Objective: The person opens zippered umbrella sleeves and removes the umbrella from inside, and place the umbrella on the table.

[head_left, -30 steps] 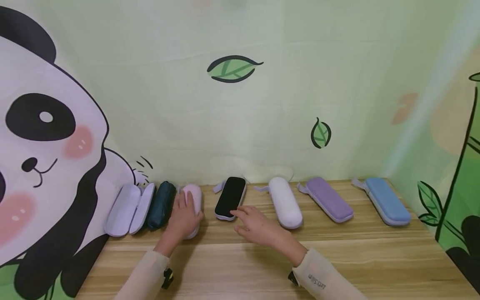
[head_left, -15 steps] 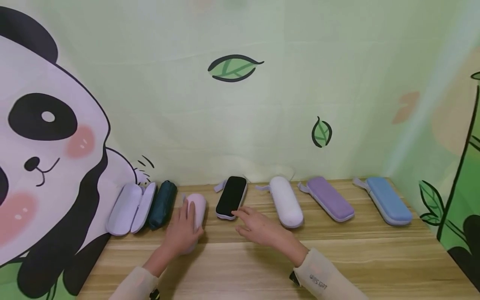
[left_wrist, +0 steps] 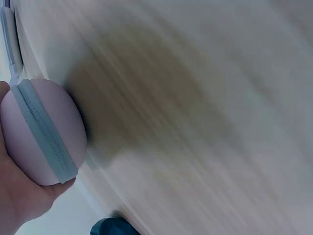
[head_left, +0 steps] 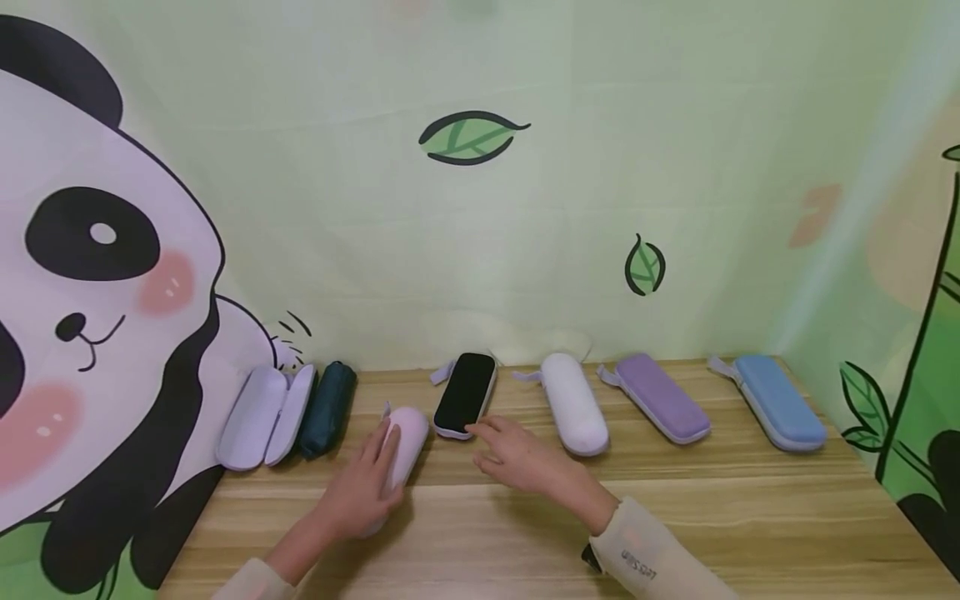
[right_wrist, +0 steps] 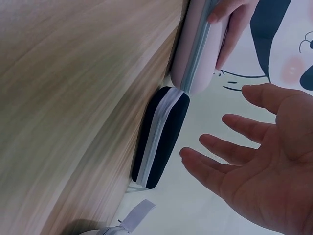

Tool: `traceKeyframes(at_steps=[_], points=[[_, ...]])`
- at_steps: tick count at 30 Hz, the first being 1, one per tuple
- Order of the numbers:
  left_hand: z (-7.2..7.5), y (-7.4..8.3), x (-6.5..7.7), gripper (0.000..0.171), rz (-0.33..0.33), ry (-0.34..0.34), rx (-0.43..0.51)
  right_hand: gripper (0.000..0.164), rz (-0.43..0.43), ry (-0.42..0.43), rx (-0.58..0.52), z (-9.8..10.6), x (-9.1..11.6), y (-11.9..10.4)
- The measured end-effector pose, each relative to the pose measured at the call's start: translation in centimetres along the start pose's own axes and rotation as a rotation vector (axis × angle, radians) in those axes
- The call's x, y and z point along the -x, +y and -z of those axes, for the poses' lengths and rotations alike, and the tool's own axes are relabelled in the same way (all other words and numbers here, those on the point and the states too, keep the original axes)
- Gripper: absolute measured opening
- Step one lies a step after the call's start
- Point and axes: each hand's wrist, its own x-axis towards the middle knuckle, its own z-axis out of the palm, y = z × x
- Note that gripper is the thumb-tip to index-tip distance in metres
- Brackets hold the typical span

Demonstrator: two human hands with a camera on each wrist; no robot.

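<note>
My left hand (head_left: 356,492) holds a pink zip case (head_left: 409,437), with fingers along one side and the thumb on the other. In the left wrist view the end of the pink case (left_wrist: 44,132) shows a grey zip band, and a shadow lies on the table beside it. My right hand (head_left: 525,458) has loosely spread fingers and holds nothing. Its fingertips are near the front end of a black zip case (head_left: 465,396); the right wrist view shows them apart from that black case (right_wrist: 164,142).
On the left lie an unzipped case with a pale lining (head_left: 258,417) and a dark teal case (head_left: 328,408). White (head_left: 573,404), purple (head_left: 660,398) and blue (head_left: 778,402) cases lie to the right. A printed backdrop (head_left: 555,192) stands behind the wooden table (head_left: 480,542).
My left hand has brought the pink case toward the table's front and slightly right, away from the teal case, and its far end has turned rightward. The right hand stays almost in place.
</note>
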Motion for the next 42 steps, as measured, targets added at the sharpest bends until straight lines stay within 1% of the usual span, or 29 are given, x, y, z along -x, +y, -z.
traceKeyframes(at_steps=[4,6,9,12,16,20,26,30,34,37,40,42], points=[[0.3,0.2,0.7,0.081,-0.081,-0.01,-0.006,0.045,0.021,0.008,0.002,-0.1,0.1,0.1],[0.4,0.3,1.0,0.081,-0.131,-0.016,-0.003,0.045,0.026,0.004,0.003,-0.1,0.1,0.2],[0.6,0.4,1.5,0.083,-0.201,-0.053,-0.028,0.043,0.036,0.001,0.002,-0.2,0.1,0.3],[0.6,0.5,1.8,0.084,-0.264,-0.087,-0.058,0.037,0.051,-0.003,0.004,-0.2,0.1,0.4],[0.6,0.5,1.7,0.086,-0.361,-0.102,-0.08,0.029,0.086,-0.005,0.042,-0.2,0.2,0.7],[0.7,0.5,1.3,0.09,-0.479,-0.115,-0.097,0.028,0.128,0.011,0.088,-0.2,0.2,1.1],[0.9,0.7,1.1,0.095,-0.666,-0.189,-0.125,0.028,0.156,0.021,0.125,-0.7,0.0,1.5],[0.9,1.2,1.0,0.095,-0.771,-0.208,-0.139,0.025,0.169,0.006,0.125,-1.0,0.0,1.5],[1.0,2.0,0.8,0.093,-0.833,-0.223,-0.123,0.017,0.218,-0.018,0.146,-1.3,-0.3,1.2],[1.0,2.5,0.7,0.091,-0.863,-0.221,-0.114,0.01,0.28,-0.032,0.214,-1.5,-0.6,1.0],[0.8,2.7,0.7,0.091,-0.89,-0.204,-0.119,0.01,0.308,-0.075,0.267,-1.8,-0.9,0.9],[0.7,2.7,0.8,0.091,-0.905,-0.189,-0.12,0.01,0.327,-0.105,0.275,-1.8,-1.0,1.0]])
